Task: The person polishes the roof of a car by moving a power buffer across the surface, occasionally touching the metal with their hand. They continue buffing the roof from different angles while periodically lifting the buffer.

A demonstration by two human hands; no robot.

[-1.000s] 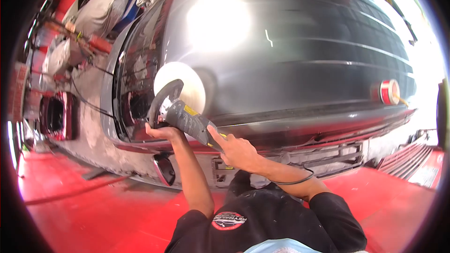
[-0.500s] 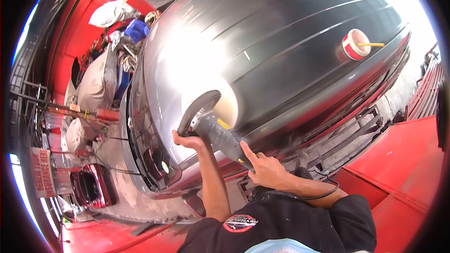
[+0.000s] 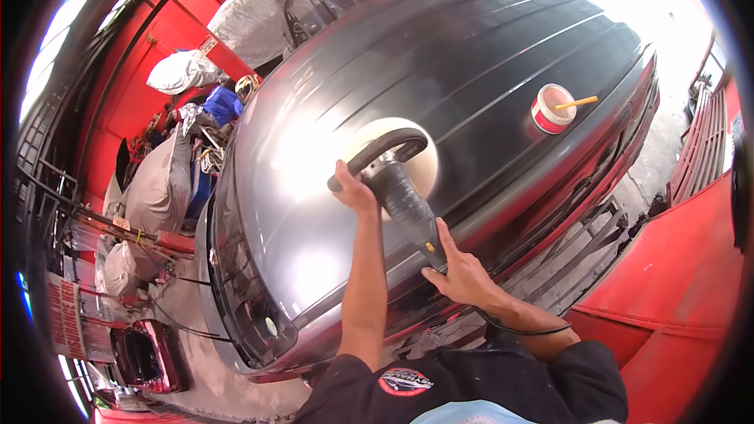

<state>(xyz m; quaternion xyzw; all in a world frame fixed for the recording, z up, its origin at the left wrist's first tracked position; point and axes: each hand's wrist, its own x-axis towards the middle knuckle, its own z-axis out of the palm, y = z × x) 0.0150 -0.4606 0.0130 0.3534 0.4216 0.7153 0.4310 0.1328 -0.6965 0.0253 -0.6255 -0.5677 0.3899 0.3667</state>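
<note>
A dark rotary polisher (image 3: 404, 200) lies across the near side of a grey vehicle roof (image 3: 487, 55), its pale round pad (image 3: 424, 161) against the surface. Wrapped round one end of the polisher's curved black handle is my left hand (image 3: 356, 190). My right hand (image 3: 462, 271) grips the rear of the polisher body, with the index finger laid along its side. Farther right on the roof stands a red and white tub (image 3: 552, 110), and a yellow stick (image 3: 577, 102) rests across its rim.
The vehicle's windshield (image 3: 243, 267) is at the left. Covered items (image 3: 161, 184) and a helmet (image 3: 248, 88) stand beyond it, near a red wall. A dark red car part (image 3: 149, 353) sits lower left. Red panels (image 3: 660, 267) and metal slats (image 3: 699, 149) are at the right.
Both hands have moved the polisher farther onto the roof, away from me and to the right. The camera view has shifted, so the tub appears lower and more to the left.
</note>
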